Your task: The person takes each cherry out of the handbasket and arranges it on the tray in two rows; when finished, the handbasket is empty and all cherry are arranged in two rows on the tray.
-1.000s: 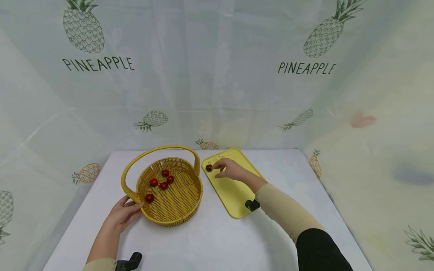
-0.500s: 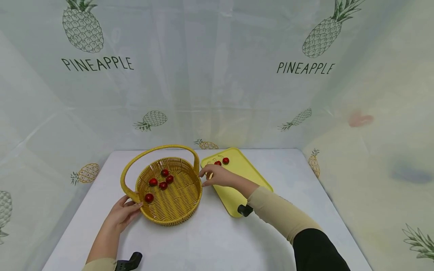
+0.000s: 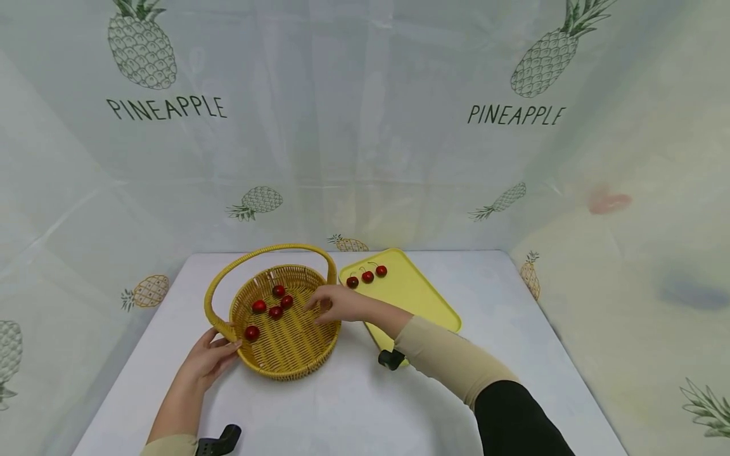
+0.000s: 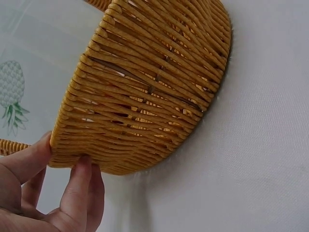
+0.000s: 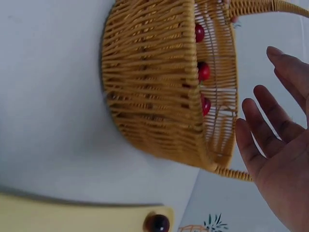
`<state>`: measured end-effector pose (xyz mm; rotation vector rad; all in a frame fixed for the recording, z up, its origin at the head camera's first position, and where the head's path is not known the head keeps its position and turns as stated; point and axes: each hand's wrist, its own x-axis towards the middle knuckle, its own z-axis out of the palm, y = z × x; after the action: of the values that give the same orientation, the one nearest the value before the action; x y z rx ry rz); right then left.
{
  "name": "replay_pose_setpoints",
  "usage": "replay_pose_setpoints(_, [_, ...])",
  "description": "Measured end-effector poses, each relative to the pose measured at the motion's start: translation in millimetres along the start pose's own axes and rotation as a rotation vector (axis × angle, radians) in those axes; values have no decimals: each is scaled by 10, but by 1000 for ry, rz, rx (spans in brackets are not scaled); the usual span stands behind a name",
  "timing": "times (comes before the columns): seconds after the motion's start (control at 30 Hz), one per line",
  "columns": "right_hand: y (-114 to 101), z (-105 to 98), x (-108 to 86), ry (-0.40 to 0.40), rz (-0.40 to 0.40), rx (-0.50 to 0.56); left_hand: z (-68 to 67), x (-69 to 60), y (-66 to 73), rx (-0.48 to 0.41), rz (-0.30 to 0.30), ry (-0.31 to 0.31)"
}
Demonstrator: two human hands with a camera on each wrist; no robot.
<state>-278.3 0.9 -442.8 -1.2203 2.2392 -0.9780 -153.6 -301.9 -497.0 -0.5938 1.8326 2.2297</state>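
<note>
My left hand [image 3: 208,361] grips the near-left side of a round yellow wicker basket [image 3: 296,345]. In the left wrist view the thumb lies at the rim and the fingertips touch the woven wall [image 4: 140,111]. Several red cherries [image 3: 259,306] lie in the basket, mostly in its left half. Over the basket's right part hovers my right hand [image 3: 339,304]. The right wrist view shows this hand's fingers [image 5: 260,130] relaxed and apart, with nothing between them. Three cherries with stems [image 3: 367,277] sit in a row at the far end of a yellow tray [image 3: 410,297].
The basket's tall arched handle [image 3: 268,250] stands up over its far side. The tray lies right of the basket on a white table [image 3: 319,411], partly hidden by my right forearm. A pineapple-print curtain [image 3: 365,139] surrounds the table.
My right hand has moved left from above the tray's cherries, past the basket's right rim, to over the basket. The tray's three cherries are now uncovered. My left hand stays put.
</note>
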Motion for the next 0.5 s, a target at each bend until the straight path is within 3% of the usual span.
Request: replay_pose_setpoints(0.5, [-264,171,425,-135,-24,2,7,7,-21,17,29,12])
